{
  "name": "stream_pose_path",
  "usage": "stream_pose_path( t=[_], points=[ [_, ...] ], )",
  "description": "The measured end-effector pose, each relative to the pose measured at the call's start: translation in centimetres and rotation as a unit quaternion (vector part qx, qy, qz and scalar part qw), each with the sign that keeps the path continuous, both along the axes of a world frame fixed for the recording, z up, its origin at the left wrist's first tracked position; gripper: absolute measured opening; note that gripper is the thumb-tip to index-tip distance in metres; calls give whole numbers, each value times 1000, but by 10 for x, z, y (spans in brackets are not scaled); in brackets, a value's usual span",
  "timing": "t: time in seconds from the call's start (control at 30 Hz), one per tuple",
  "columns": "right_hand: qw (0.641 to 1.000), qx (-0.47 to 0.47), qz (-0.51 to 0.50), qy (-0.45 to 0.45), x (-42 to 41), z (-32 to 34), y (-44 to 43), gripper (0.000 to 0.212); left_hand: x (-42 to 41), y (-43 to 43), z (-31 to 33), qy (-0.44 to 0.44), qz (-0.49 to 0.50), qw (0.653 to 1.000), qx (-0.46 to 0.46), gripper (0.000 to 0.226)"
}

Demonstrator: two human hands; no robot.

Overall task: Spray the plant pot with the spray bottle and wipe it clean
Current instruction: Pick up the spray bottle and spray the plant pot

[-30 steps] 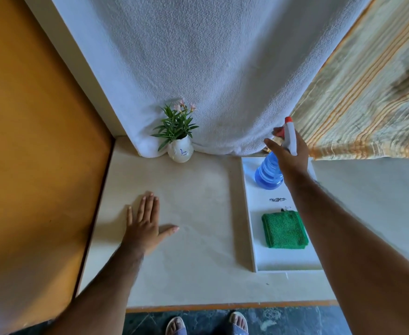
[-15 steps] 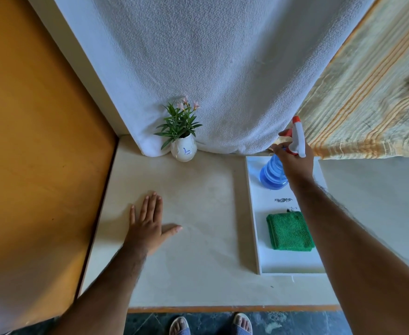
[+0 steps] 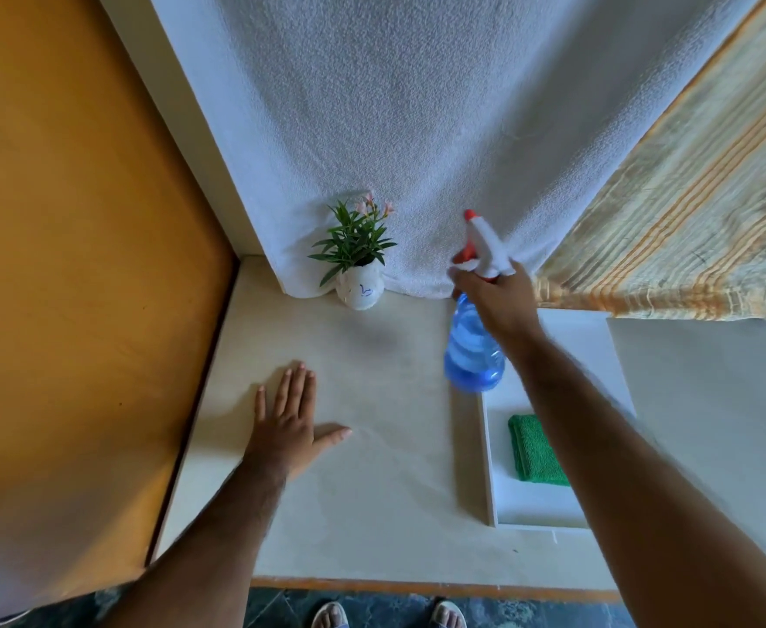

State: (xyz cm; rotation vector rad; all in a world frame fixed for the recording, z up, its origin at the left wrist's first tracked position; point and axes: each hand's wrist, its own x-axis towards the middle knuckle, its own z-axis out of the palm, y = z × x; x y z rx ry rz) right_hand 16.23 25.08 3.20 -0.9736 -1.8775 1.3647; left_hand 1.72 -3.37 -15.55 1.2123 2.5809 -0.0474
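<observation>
A small white plant pot (image 3: 361,291) with green leaves and pink flowers stands at the back of the cream counter, against a white towel. My right hand (image 3: 496,296) grips the neck of a blue spray bottle (image 3: 472,351) with a white and red trigger head, held in the air to the right of the pot, nozzle pointing up and left. My left hand (image 3: 291,423) lies flat on the counter, fingers spread, in front of the pot. A folded green cloth (image 3: 534,448) lies in the white tray (image 3: 490,469), partly hidden by my right arm.
An orange panel (image 3: 77,265) walls off the left side. A white towel (image 3: 417,129) hangs behind the pot and a striped curtain (image 3: 689,219) hangs at the back right. The counter's front edge (image 3: 417,584) runs above my sandalled feet.
My right hand has lifted the spray bottle off the tray and carried it left toward the pot. The left hand stays flat on the counter.
</observation>
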Motion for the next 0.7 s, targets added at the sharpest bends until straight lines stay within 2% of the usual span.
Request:
stream_pose_path(
  t=[0.1, 0.27, 0.7],
  points=[
    [993, -33, 36, -107, -20, -25, -24, 9, 2, -1, 2, -2, -1, 1000, 18, 131],
    [966, -156, 64, -198, -35, -66, -54, 7, 2, 0, 1, -2, -4, 999, 42, 126],
    [955, -118, 40, -270, -74, -73, -55, 17, 0, -4, -4, 2, -11, 999, 49, 119]
  ],
)
